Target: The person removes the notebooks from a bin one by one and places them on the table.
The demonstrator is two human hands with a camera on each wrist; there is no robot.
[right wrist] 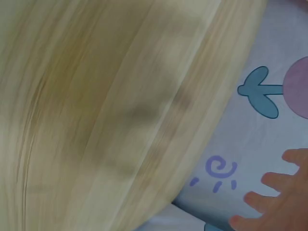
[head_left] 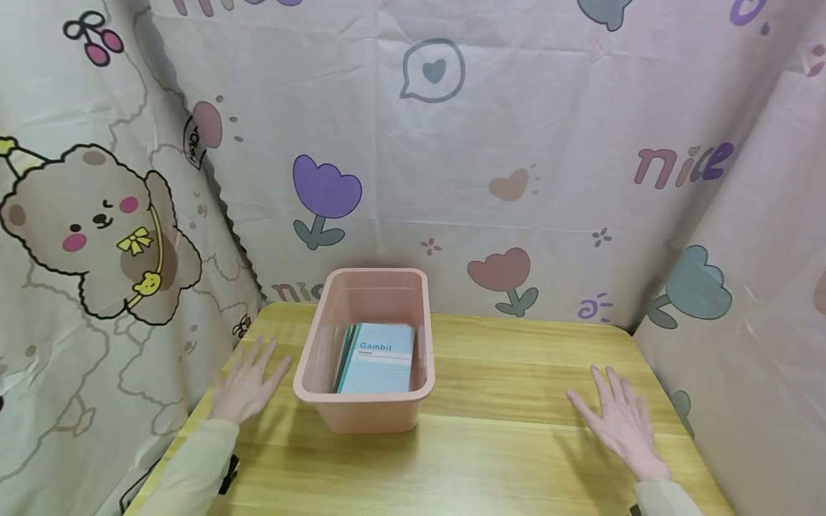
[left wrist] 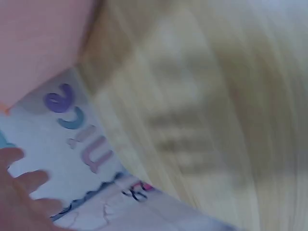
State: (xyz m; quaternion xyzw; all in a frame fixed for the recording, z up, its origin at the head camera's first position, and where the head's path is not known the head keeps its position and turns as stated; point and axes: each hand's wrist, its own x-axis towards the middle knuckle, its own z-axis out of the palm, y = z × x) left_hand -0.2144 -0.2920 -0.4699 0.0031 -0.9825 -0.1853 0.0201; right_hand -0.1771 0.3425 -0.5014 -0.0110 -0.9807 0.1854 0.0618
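A pink plastic bin (head_left: 369, 417) stands on the table left of centre. Inside it lie several notebooks, the top one a light blue notebook (head_left: 381, 358) marked "Gambit". To the left of the bin, my left hand (head_left: 245, 383) is held over the table with its fingers spread and nothing in them. In the left wrist view, part of the pink bin (left wrist: 38, 43) fills the upper left corner, and the left fingers (left wrist: 33, 180) show at the lower left. Far to the right, my right hand (head_left: 619, 419) hovers over the wood with fingers spread, holding nothing.
The wood-grain table (head_left: 503, 373) has rounded back corners. A printed cloth (head_left: 555, 107) hangs behind it and along both sides, close to the table's edges. A dark band or device (head_left: 229, 474) sits at the left wrist.
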